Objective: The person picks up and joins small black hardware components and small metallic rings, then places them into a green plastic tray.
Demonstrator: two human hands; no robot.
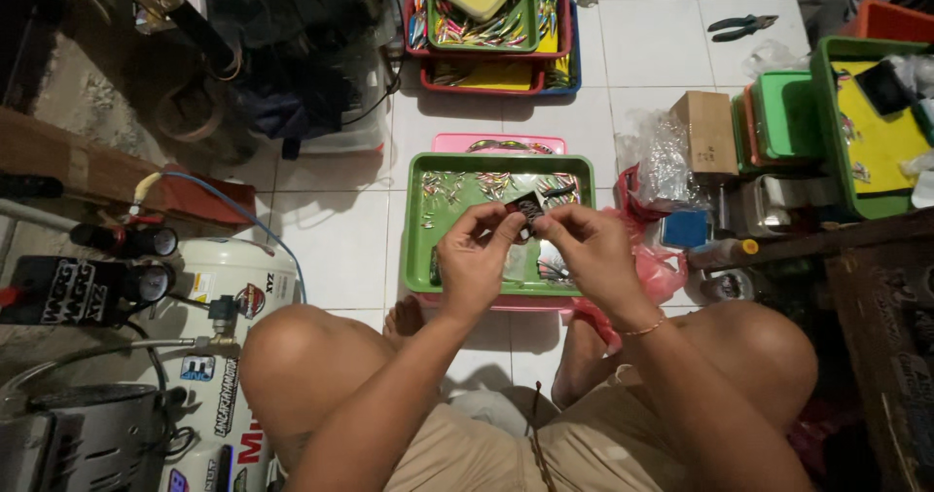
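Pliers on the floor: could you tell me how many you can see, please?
1: a pair of dark-handled pliers lies on the white tiles at the upper right, beyond the cardboard box. Others may be hidden among the trays.

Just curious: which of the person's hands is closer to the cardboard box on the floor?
Right. The right hand is below-left of the cardboard box; the left hand is farther left.

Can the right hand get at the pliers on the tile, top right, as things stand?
Probably not. The right hand and the left hand both pinch a small dark card over the green tray. The pliers lie far off on open tile, beyond the cardboard box and plastic bags.
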